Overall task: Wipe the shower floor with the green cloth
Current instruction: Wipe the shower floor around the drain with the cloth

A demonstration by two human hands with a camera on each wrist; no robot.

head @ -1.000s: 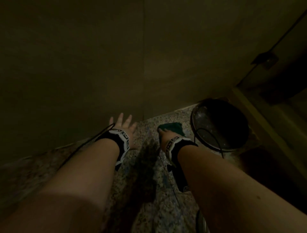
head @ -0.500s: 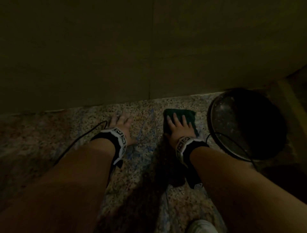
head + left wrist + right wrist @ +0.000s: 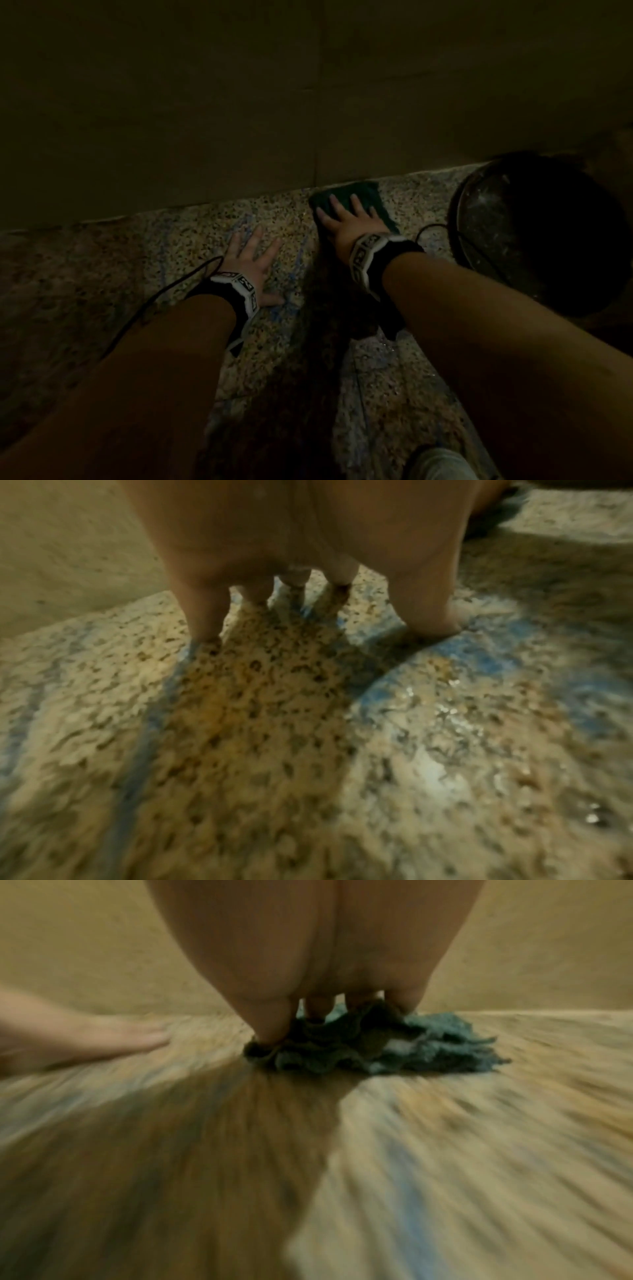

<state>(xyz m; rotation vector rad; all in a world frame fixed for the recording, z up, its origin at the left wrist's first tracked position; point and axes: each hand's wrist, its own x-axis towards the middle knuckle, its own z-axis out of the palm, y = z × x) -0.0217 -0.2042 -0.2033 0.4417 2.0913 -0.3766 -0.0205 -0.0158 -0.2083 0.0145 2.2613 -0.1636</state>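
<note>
The green cloth (image 3: 368,195) lies bunched on the speckled shower floor (image 3: 191,240), right at the foot of the wall. My right hand (image 3: 346,219) presses flat on the cloth with straight, spread fingers; in the right wrist view the cloth (image 3: 428,1047) sticks out from under the fingers (image 3: 270,1026). My left hand (image 3: 251,260) rests palm down on the bare floor to the left of the cloth, fingers spread. The left wrist view shows its fingertips (image 3: 205,626) touching the wet speckled floor (image 3: 308,723).
A dark round bucket (image 3: 534,233) with a wire handle stands on the floor just right of the cloth. The tiled wall (image 3: 308,102) rises directly behind both hands. A light shoe (image 3: 442,462) shows at the bottom edge. Blue streaks mark the floor.
My right hand has pushed the cloth forward up to the foot of the wall. My left hand came down from the wall onto the floor and stays planted there.
</note>
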